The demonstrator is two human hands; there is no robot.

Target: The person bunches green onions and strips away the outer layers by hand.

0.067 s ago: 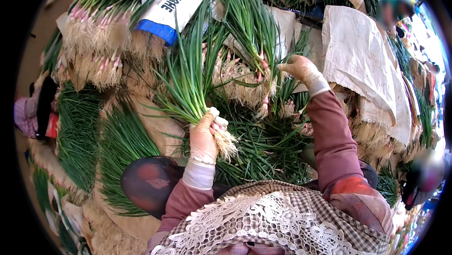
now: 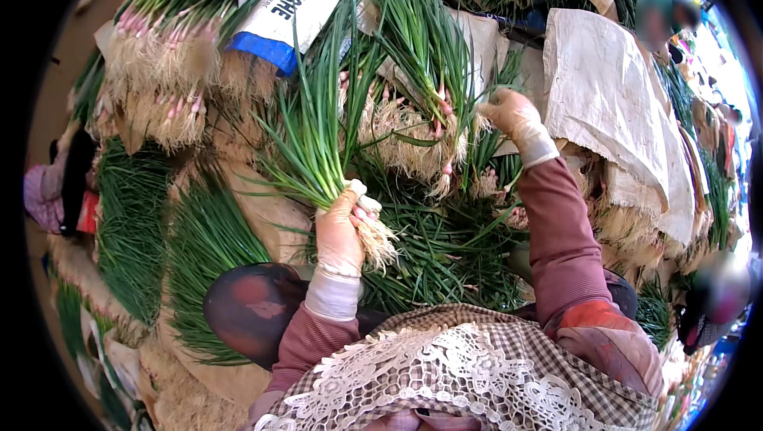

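My gloved left hand [image 2: 340, 236] is closed round the lower stems of a bunch of green garlic [image 2: 322, 157]. Its long leaves point up and away, and its pale bulbs and stringy roots stick out to the right of my thumb. Up and to the right, my gloved right hand [image 2: 513, 119] has its fingers bent and pressed together. It is at the right edge of a heap of green garlic [image 2: 425, 41] with pinkish bulbs and tangled roots. Whatever its fingertips pinch is too blurred to make out.
Loose green leaves [image 2: 429, 252] cover the ground between my knees. A white and blue sack [image 2: 298, 13] lies over stacked bunches at the far left. Beige sacking [image 2: 600, 97] covers more bunches on the right. Another person [image 2: 715, 300] is at the right edge.
My left hand has shifted slightly left with the bunch. The right hand's fingers have curled in a little and moved slightly right.
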